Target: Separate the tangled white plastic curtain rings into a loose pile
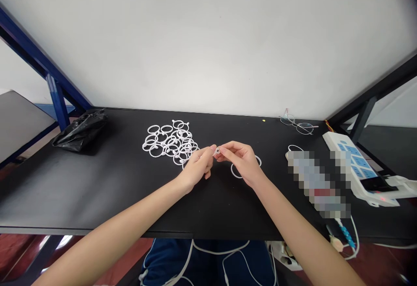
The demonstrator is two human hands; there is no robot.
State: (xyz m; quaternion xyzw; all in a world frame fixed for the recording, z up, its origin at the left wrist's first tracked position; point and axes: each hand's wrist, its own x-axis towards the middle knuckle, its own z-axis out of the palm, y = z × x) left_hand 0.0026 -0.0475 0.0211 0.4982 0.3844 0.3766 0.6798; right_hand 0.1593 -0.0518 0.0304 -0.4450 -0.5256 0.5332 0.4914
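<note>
Near the middle of the black table, both my hands meet with closed fingers. Between their fingertips shows a small white piece with a round hole point(217, 150); whether it belongs to a larger ring is hidden. My left hand point(196, 168) pinches it from the left, its other fingers curled under. From the right, the thumb and fingers of my right hand point(240, 159) press on it. Just beyond my left hand lies a loose heap of white plastic rings point(171, 142) with small knobs on them. Partly covered by my right hand, another white ring point(259, 160) rests on the table.
A crumpled black plastic bag point(81, 129) lies at the far left of the table point(107, 182). Glasses point(304, 128) sit at the back right. Nearer are a white power strip point(356, 164) and a blurred-out long object point(317, 184) with a cable point(355, 238).
</note>
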